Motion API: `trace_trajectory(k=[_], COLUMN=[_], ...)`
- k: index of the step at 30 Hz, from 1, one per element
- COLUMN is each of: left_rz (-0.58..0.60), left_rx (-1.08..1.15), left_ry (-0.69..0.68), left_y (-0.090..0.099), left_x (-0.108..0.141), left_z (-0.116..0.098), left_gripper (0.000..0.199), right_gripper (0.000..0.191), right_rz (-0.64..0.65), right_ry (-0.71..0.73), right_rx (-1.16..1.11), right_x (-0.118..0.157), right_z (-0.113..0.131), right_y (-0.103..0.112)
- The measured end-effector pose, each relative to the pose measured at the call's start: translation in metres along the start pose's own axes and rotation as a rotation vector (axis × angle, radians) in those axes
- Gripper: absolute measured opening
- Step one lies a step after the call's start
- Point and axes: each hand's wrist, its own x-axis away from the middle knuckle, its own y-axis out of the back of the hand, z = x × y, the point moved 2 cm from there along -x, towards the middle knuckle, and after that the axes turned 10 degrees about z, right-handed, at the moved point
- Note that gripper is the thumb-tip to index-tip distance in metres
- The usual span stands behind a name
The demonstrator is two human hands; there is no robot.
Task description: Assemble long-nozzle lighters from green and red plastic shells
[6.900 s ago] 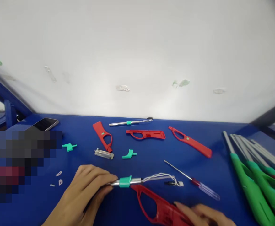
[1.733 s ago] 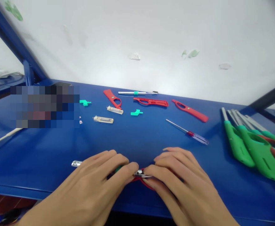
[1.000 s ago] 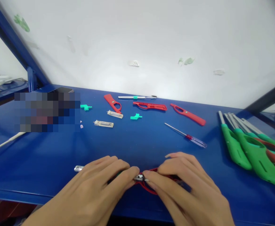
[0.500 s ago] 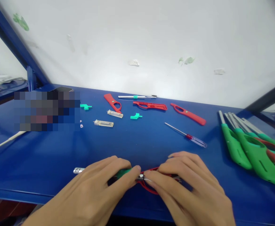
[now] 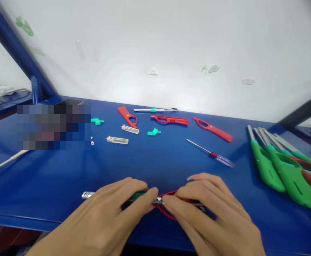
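Near the front of the blue table, my left hand [image 5: 110, 213] is closed around a lighter's metal tube [image 5: 87, 195], whose slotted tip sticks out to the left. Part of a green collar [image 5: 136, 196] shows between its thumb and fingers. My right hand [image 5: 214, 209] pinches at the tube's inner end, over a red lighter casing half [image 5: 167, 212]. Thin wire seems to lie under those fingers, but they hide most of it. Beyond the hands lie a green trigger [image 5: 153, 132], two clear fuel tanks [image 5: 117, 140] and a screwdriver [image 5: 222, 159].
Red casing halves [image 5: 212, 129] and another metal tube [image 5: 145, 110] lie along the back. Assembled green lighters [image 5: 275, 167] are piled at right. A second green trigger [image 5: 97, 121] and a white cable [image 5: 6, 163] lie at left. A white wall [image 5: 171, 42] stands behind.
The tube and my left hand have shifted very slightly left. My right fingertips have also edged left at the tube's end. Everything else on the table stays put.
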Motion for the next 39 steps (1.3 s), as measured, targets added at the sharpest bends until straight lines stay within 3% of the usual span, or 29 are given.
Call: trace_trajectory(k=[7, 13, 32, 39], left_rz=[0.001, -0.034, -0.025, -0.044], left_rx=[-0.032, 0.036, -0.021, -0.034], left_ry=[0.004, 0.013, 0.044, 0.06], left_y=[-0.0001, -0.0013, -0.0036, -0.001], left_x=[0.0021, 0.0002, 0.0015, 0.0028], left_z=[0.0004, -0.0015, -0.0043, -0.0065], left_gripper=[0.043, 0.031, 0.034, 0.032], right_gripper=[0.032, 0.029, 0.022, 0.027], right_rz=[0.028, 0.116, 0.15, 0.187], right_ry=[0.003, -0.013, 0.007, -0.024], right_rx=[0.003, 0.005, -0.076, -0.088], right_x=[0.0043, 0.0069, 0.0036, 0.0046], right_z=[-0.0012, -0.003, 0.0, 0.0026], right_y=[-0.0006, -0.0043, -0.0023, -0.0052])
